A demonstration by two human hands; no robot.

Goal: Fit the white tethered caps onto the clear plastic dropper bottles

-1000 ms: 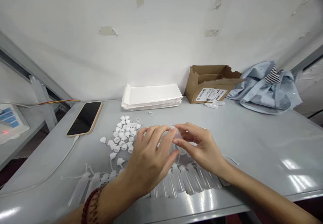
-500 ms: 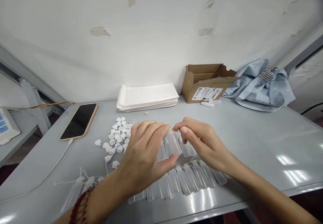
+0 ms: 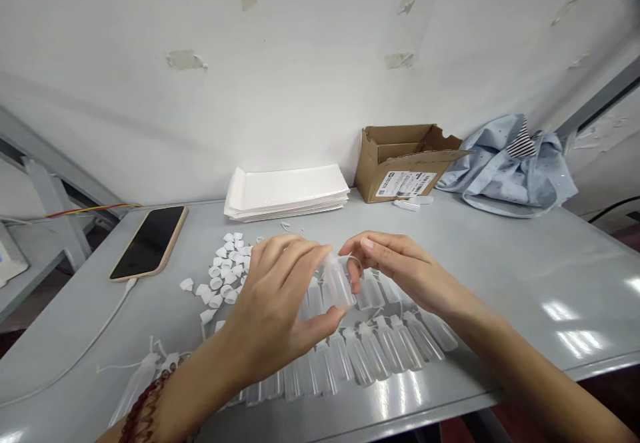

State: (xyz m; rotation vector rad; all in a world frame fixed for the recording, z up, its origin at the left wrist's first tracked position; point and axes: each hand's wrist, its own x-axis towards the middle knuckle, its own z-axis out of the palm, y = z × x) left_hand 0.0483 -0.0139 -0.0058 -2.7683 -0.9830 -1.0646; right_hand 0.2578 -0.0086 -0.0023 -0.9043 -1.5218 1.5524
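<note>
My left hand (image 3: 280, 296) grips a small translucent plastic bottle (image 3: 339, 283) between fingers and thumb, holding it slightly tilted above the table. A thin white strap (image 3: 353, 258) loops out near the bottle's neck. Close to that strap, my right hand (image 3: 395, 260) has its fingers bent and apart, with nothing visible in them. Rows of similar bottles (image 3: 357, 356) lie on the table beneath both hands. Several white caps (image 3: 227, 266) are heaped left of my left hand, partly hidden by it.
A phone (image 3: 149, 242) on a charging cable (image 3: 107, 328) lies at the left. Along the wall are a stack of white trays (image 3: 287, 190), an open cardboard box (image 3: 395, 173) with small clear pieces (image 3: 413, 203) before it, and a light blue cloth (image 3: 505, 163).
My right fingers have opened and moved slightly away from the bottle's top, and the strap now shows beside it. My left hand keeps its hold. The whole view has shifted a little.
</note>
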